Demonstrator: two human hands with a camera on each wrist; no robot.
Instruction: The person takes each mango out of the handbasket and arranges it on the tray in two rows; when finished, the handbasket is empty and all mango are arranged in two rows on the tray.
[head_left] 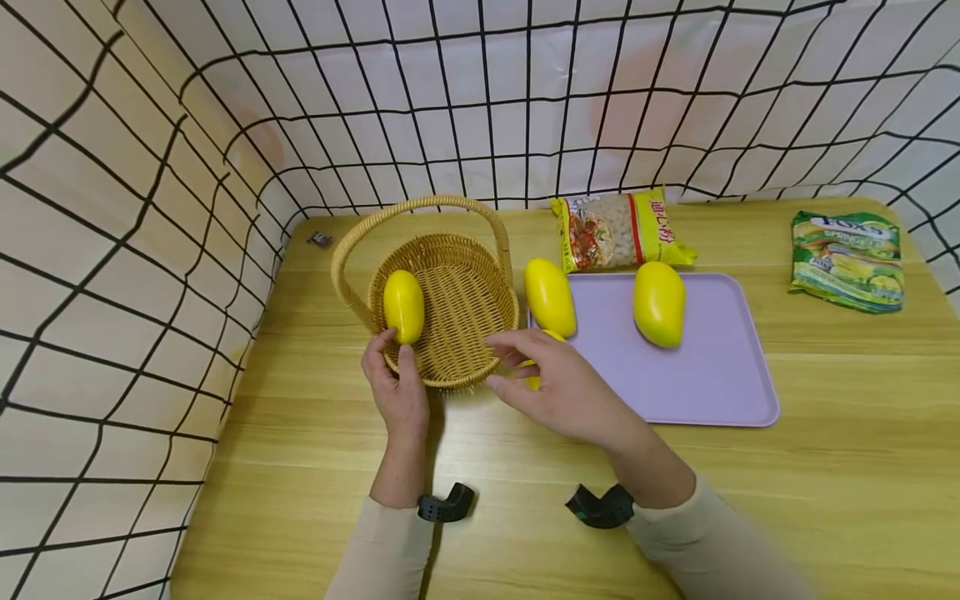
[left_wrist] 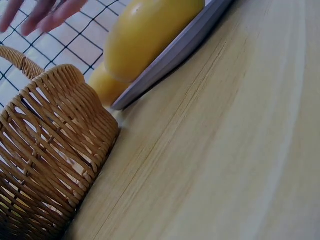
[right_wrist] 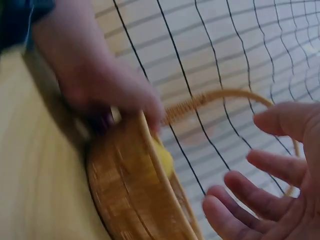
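A wicker basket [head_left: 461, 321] with a tall arched handle stands left of centre, one yellow mango [head_left: 404, 304] lying at its left side. My left hand [head_left: 397, 396] grips the near-left rim, its thumb and fingers beside that mango; the right wrist view also has this hand [right_wrist: 112, 90] on the rim. Over the basket's right edge hovers my right hand [head_left: 558, 383], fingers loosely bent and holding nothing. More mangoes are on the lilac tray [head_left: 705, 375]: one mango [head_left: 551, 297] at its left end, another mango [head_left: 660, 304] farther right, and one mango [head_left: 534, 381] mostly hidden behind my right hand.
Behind the tray lies a yellow food packet [head_left: 618, 229] with a clear window. A green snack bag [head_left: 847, 260] sits at the far right, and a small dark wrapper [head_left: 319, 239] at the back left. Black-lined netting [head_left: 480, 108] borders the wooden table [head_left: 300, 467].
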